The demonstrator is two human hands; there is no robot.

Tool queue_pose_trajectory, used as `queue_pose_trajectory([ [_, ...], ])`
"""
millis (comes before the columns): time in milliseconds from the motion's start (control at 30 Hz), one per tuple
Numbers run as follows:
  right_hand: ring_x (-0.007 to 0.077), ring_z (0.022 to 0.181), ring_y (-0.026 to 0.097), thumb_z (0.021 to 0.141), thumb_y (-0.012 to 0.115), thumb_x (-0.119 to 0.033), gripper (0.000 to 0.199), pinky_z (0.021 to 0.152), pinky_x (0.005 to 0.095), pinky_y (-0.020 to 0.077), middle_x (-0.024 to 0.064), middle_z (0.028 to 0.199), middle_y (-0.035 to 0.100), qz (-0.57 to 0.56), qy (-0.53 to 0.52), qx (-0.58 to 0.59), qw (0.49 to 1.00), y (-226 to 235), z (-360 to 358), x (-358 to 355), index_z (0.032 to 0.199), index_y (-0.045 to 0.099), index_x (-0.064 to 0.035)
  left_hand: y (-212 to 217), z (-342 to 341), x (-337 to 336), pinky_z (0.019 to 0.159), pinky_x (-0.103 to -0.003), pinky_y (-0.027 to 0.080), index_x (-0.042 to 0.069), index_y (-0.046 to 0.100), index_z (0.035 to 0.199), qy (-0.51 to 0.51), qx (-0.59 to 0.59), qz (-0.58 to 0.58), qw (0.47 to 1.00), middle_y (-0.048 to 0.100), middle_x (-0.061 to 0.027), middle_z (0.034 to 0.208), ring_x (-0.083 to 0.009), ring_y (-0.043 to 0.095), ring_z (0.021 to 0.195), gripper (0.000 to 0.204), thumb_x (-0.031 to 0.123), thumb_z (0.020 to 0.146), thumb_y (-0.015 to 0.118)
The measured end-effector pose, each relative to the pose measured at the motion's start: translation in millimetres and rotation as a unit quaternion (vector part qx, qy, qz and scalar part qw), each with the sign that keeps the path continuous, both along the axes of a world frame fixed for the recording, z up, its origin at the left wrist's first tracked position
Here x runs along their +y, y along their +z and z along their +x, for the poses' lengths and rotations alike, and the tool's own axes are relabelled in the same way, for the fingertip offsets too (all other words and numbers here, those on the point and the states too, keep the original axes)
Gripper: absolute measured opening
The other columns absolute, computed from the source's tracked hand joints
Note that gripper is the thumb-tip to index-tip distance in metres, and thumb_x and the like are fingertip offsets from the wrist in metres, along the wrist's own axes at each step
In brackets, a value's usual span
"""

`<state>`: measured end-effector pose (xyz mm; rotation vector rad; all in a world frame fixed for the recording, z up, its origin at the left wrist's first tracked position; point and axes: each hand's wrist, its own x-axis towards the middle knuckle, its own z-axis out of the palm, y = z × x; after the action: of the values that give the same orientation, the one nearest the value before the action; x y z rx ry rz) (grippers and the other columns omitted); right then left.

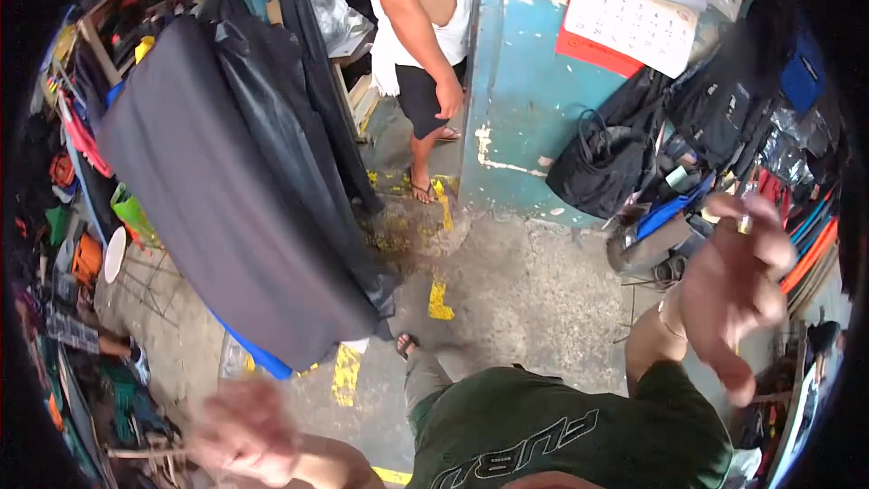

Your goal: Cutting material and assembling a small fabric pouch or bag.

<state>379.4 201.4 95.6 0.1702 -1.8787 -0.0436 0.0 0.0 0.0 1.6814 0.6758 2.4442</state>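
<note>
My right hand (735,285) is raised at the right, thumb stretched away from the other fingers, with nothing seen in it. A ring shows on one finger and a thin bracelet on the wrist. It is somewhat blurred and nearest, in the picture, to the bags and piled goods on that side. Low at the left, my left hand (243,433) is smeared by motion, so its fingers do not show clearly. Beyond it hangs a large dark grey cloth (235,190), beside a shiny black sheet (281,118).
A person (421,27) in a white top and black shorts stands in the doorway ahead. Right of them, a worn blue-green panel (516,118) carries a calendar (634,23). A black handbag (602,163) hangs below. Yellow markings (440,297) cross the concrete floor. Clutter crowds both sides.
</note>
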Motion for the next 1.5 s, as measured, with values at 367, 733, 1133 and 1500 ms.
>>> queue_pose_trajectory([
  [367,0.0215,0.095,0.061,0.091,0.073,-0.039,0.05,0.083,0.0326,0.0499,0.0163,0.115,0.063,-0.329,-0.304,0.001,0.894,-45.0,-157.0,186.6,0.115,0.067,0.0046,-70.3,-117.2,302.6,0.071,-0.029,0.047,-0.001,0.072,0.098,-0.252,0.158,-0.467,0.833,0.063,-0.0071,0.088,-0.0179,0.059,0.081,0.01,0.007,0.094,0.067],
  [733,0.0315,0.131,0.047,0.087,0.076,-0.035,0.056,0.111,0.0435,0.0373,0.0184,0.138,0.05,-0.22,-0.482,0.0,0.848,-63.2,-202.6,508.8,0.126,0.063,0.0024,-81.8,-124.3,636.1,0.073,-0.035,0.043,-0.001,0.054,0.088,-0.369,0.214,-0.45,0.785,0.051,-0.0103,0.081,-0.0229,0.052,0.077,0.02,0.015,0.099,0.056],
  [1133,0.038,0.151,0.017,0.077,0.08,-0.062,0.112,0.122,0.0562,0.0216,0.0214,0.163,0.017,-0.039,-0.587,0.101,0.802,18.5,-230.8,717.0,0.156,0.024,-0.0068,-37.4,-83.3,920.4,0.079,-0.029,0.047,0.004,0.052,0.123,-0.316,0.18,-0.398,0.842,0.051,-0.0084,0.116,-0.0152,0.053,0.094,0.05,0.017,0.086,0.082],
  [1500,0.0396,0.126,0.052,0.088,0.07,-0.047,0.091,0.1,0.0559,0.052,0.0283,0.148,0.04,-0.024,-0.68,0.287,0.674,-5.5,-235.9,724.6,0.152,0.026,-0.002,-51.0,-60.4,1038.7,0.119,-0.051,0.029,0.006,0.041,0.147,-0.407,0.273,-0.246,0.836,0.036,-0.0215,0.154,-0.0424,0.031,0.146,0.095,0.031,0.071,0.091],
])
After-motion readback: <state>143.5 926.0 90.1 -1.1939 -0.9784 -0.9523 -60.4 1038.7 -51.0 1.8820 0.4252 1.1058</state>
